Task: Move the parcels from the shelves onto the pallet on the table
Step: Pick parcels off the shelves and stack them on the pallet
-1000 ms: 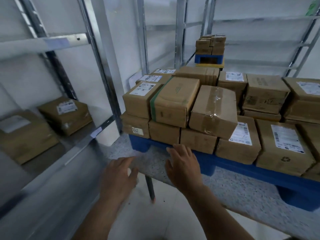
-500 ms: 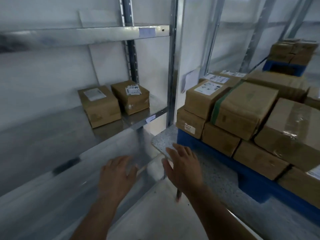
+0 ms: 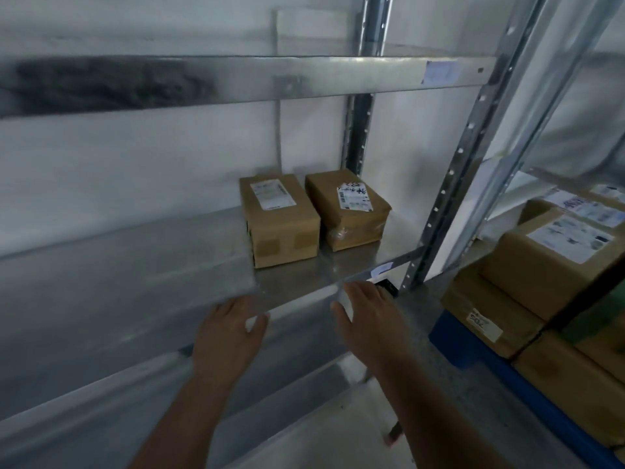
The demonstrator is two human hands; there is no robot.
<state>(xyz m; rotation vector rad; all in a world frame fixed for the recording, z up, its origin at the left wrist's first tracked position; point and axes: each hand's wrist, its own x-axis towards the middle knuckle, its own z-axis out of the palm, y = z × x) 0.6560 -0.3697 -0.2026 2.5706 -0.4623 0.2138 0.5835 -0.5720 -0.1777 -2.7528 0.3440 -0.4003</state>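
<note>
Two brown cardboard parcels with white labels stand side by side on the metal shelf (image 3: 135, 279): the left parcel (image 3: 280, 221) and the right parcel (image 3: 348, 211). My left hand (image 3: 230, 336) and my right hand (image 3: 372, 319) hover empty with spread fingers just in front of the shelf's front edge, below the parcels and apart from them. At the right, stacked parcels (image 3: 548, 262) sit on the blue pallet (image 3: 480, 353) on the table.
A second metal shelf (image 3: 236, 79) runs overhead. Perforated steel uprights (image 3: 449, 184) stand between the shelving and the table. A lower shelf edge (image 3: 101, 401) lies beneath my arms, with pale floor below.
My view has swung left from the loaded pallet to the shelving. Both hands have risen toward the shelf's front edge, and the two shelf parcels now sit centred ahead.
</note>
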